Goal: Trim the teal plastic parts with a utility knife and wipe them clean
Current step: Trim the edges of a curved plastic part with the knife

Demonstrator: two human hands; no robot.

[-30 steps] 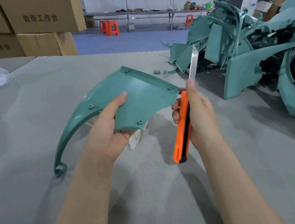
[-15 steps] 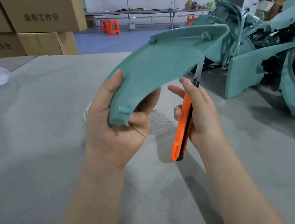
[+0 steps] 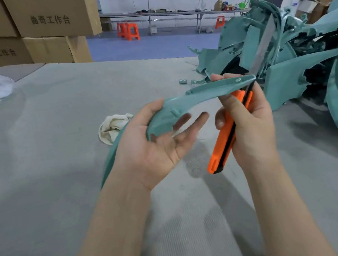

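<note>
Left grip (image 3: 162,146) lies palm up with the fingers spread and relaxed, so the teal part (image 3: 208,93) rests across the palm in the crook of the thumb and is cradled, not clenched. Right grip (image 3: 250,127) is wrapped round the orange utility knife (image 3: 224,141), with one fingertip reaching over the part's right end. The extended blade (image 3: 264,42) rises up and away from just behind that tip. The part is a long curved strip held above the bench (image 3: 43,123). Its tail sweeps down to the near left behind the left wrist, and its broader end points right towards the knife. By my reading this is the trimming stage for this piece: the blade stands at the edge of the part, though I cannot tell whether it is touching or cutting. A crumpled white rag (image 3: 112,128) lies on the bench just left of the left thumb, in neither grip, so the wipe for this piece looks not yet done. A large pile of teal parts (image 3: 300,79) fills the far right, with small scraps (image 3: 182,81) beside it. No separate finished stack shows, and whether that pile is trimmed cannot be judged, so much work probably remains.
</note>
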